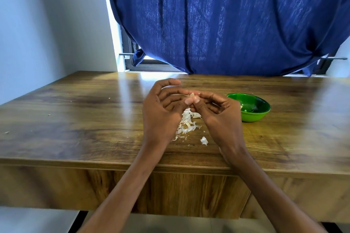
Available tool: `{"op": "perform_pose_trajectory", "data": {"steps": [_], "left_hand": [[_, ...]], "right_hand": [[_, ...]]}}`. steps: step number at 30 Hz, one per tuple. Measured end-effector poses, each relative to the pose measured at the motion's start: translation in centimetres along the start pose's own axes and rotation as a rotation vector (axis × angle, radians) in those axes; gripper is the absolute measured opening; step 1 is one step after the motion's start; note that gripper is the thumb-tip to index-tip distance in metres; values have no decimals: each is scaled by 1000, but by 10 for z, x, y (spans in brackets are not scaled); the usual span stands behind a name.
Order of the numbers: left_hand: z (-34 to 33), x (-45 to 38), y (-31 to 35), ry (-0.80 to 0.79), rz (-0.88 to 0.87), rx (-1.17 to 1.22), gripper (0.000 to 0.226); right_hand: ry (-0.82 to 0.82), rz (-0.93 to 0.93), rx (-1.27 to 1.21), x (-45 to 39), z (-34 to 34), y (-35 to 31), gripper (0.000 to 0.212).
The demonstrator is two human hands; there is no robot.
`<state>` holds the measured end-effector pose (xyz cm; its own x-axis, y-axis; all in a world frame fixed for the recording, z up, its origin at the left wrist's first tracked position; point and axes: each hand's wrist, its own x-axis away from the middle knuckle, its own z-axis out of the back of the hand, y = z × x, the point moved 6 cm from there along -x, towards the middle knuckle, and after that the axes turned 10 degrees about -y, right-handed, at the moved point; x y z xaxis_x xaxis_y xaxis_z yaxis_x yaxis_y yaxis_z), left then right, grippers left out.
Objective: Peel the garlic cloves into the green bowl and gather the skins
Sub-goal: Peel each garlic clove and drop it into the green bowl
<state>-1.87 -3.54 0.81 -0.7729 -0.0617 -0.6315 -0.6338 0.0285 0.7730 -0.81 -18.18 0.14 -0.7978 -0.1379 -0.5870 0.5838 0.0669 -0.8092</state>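
Note:
Both hands meet above the middle of the wooden table (75,119). A small pale garlic clove (192,95) sits between their fingertips. My left hand (162,108) and my right hand (217,111) both pinch it, thumbs pressed together just below it. Under the hands lies a heap of white garlic skins (186,123), with one loose skin piece (204,140) nearer the front edge. The green bowl (253,115) stands just right of my right hand; a few pale cloves show inside it, partly hidden by my hand.
A blue curtain (227,24) hangs behind the table over a window. A white wall lies to the left. Tiny skin flecks dot the table's left side (6,132). The table's front edge runs below my wrists.

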Motion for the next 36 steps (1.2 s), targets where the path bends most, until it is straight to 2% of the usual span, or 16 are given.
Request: {"op": "perform_pose_trajectory", "data": {"steps": [8, 18, 29, 36], "left_hand": [[3, 3, 0, 31, 20, -59, 33], [1, 3, -3, 18, 18, -65, 33], [-8, 1, -1, -105, -160, -206, 27], [-12, 2, 2, -90, -185, -270, 27]], "right_hand": [[0, -86, -90, -1, 3, 6, 14], [-31, -72, -87, -2, 3, 6, 15], [-46, -160, -176, -1, 1, 10, 16], [-56, -206, -211, -2, 0, 13, 14]]}}
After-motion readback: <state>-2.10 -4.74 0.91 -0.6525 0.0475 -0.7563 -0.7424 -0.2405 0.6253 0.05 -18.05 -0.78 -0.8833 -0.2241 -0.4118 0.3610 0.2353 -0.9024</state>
